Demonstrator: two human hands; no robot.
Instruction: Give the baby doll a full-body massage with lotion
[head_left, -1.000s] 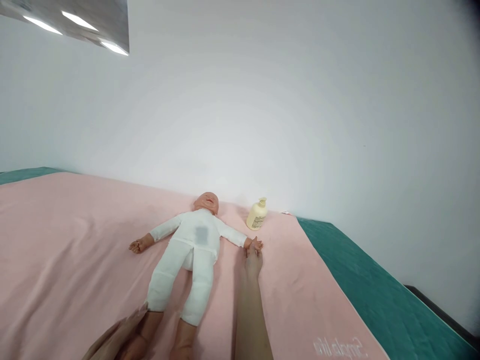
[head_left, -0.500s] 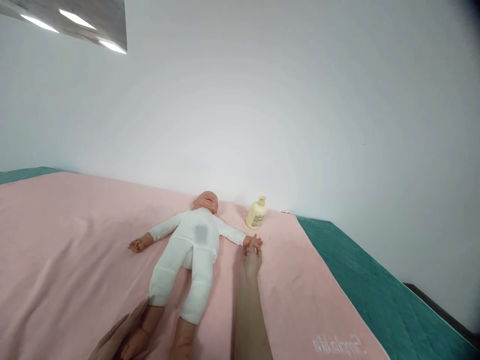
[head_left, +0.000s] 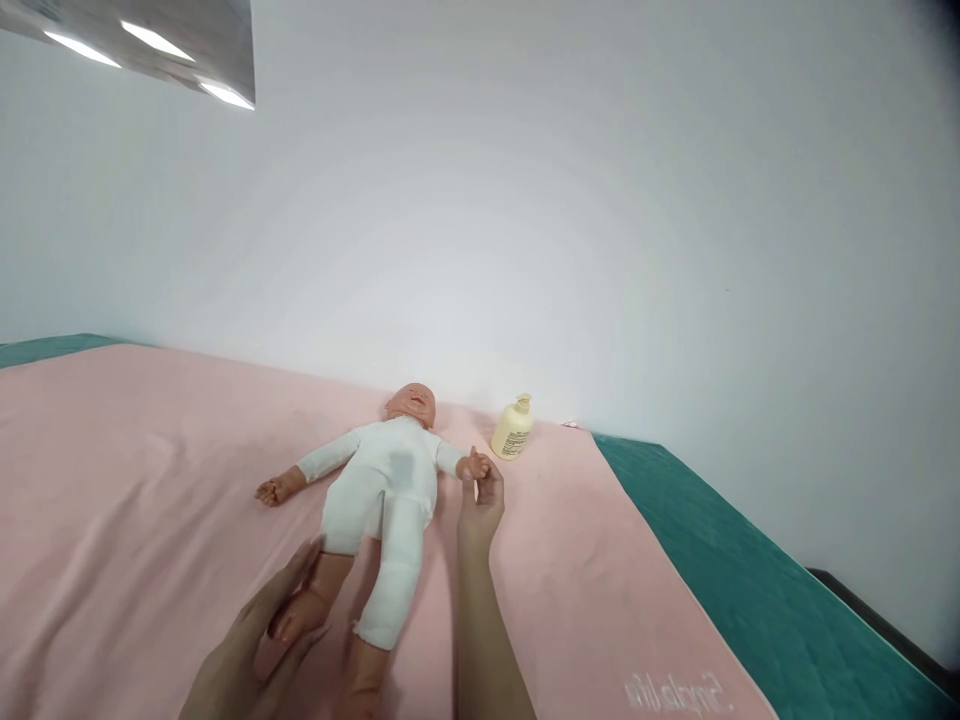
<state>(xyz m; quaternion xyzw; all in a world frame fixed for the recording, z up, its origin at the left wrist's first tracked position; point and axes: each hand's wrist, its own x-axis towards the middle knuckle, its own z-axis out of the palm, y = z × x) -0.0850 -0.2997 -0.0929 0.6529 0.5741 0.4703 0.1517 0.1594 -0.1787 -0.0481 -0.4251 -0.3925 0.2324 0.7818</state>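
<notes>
A baby doll (head_left: pixel 401 465) in a white suit lies on its back on a pink blanket (head_left: pixel 570 560), head toward the wall. My right hand (head_left: pixel 481 505) has its thumb and fingers closed round the doll's hand (head_left: pixel 474 465) on the right side of the view, and that arm is bent and raised. At the lower left my left hand (head_left: pixel 259 630) is wrapped about the doll's lower leg and foot (head_left: pixel 304 605), which is lifted toward the body. The doll's other leg lies straight. Its other arm is stretched out to the left.
A pale yellow pump bottle (head_left: pixel 513 428) stands near the wall, just beyond my right hand. Green mat (head_left: pixel 720 540) shows along the right side of the blanket. The white wall (head_left: pixel 480 200) rises behind.
My right hand has moved left and up, bending the doll's arm inward. My left hand has moved up and right, pushing the doll's leg toward its body.
</notes>
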